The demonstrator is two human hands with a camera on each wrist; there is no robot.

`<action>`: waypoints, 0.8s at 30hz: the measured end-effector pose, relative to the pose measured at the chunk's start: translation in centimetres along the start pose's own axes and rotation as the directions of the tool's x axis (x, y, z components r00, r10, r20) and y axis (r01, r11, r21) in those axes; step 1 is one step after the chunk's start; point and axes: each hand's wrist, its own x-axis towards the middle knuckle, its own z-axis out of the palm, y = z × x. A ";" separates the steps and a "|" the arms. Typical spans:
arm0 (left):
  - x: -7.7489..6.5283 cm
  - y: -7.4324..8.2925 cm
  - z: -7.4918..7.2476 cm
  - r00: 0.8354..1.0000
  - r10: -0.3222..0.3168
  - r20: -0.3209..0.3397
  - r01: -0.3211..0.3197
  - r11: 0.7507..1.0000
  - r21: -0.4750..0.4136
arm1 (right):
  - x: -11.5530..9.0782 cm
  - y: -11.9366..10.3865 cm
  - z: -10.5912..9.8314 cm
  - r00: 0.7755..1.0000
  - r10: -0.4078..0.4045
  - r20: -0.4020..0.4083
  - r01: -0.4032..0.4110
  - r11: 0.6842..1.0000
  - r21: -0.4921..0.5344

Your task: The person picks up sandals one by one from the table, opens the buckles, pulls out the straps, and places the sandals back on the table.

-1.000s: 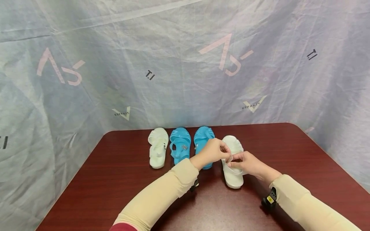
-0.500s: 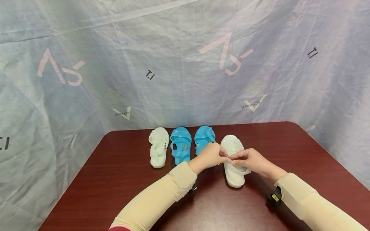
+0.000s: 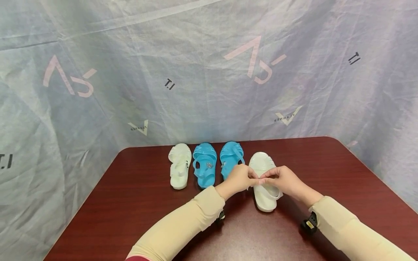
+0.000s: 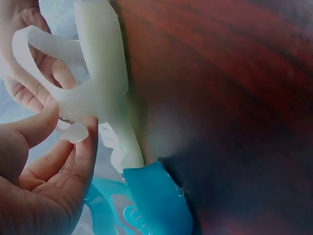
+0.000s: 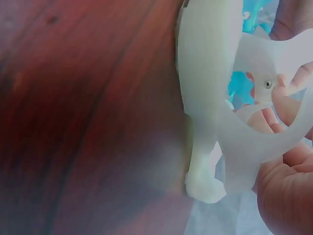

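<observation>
A white sandal lies sole-down on the table, toe toward the curtain. Over its ankle strap, the fingertips of my left hand and right hand meet. In the left wrist view, left thumb and fingers pinch the rounded strap end beside a small metal buckle. My right thumb and forefinger pinch the strap from the other side; the head view shows their tips against the left ones. A small metal stud shows on the strap in the right wrist view. The fingers partly hide the fastening.
Left of the white sandal, two blue sandals and another white sandal stand in a row near the far edge of the dark red table. A printed grey curtain hangs behind.
My left hand has lowered slightly and both hands' fingertips have come together over the strap. The loose strap part now sticks out farther on the sandal's right side.
</observation>
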 end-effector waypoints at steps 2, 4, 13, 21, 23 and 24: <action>0.0 -0.1 0.0 1.000 -0.014 -0.010 0.014 0.999 -0.040 | 0.1 -0.1 -0.1 1.000 -0.004 0.015 0.004 1.000 -0.005; -0.1 -0.2 0.0 0.999 -0.030 -0.020 0.028 0.997 -0.076 | 0.3 -0.3 -0.2 0.999 -0.014 0.034 0.015 1.000 -0.019; -0.6 -0.6 0.3 0.993 -0.077 -0.086 0.067 0.991 -0.114 | 0.9 -1.0 -0.7 0.993 -0.054 0.100 0.072 0.980 -0.187; -0.8 -1.0 0.8 0.988 -0.088 -0.127 0.064 0.981 -0.183 | 0.8 -0.9 -0.8 0.996 -0.013 0.087 0.028 0.984 -0.173; -0.9 -1.1 0.9 0.988 -0.091 -0.127 0.067 0.981 -0.183 | 0.7 -0.7 -0.8 0.997 -0.012 0.080 0.026 0.985 -0.168; -0.9 -1.1 0.9 0.987 -0.092 -0.128 0.068 0.981 -0.184 | 0.6 -0.7 -0.9 0.997 -0.010 0.078 0.023 0.986 -0.165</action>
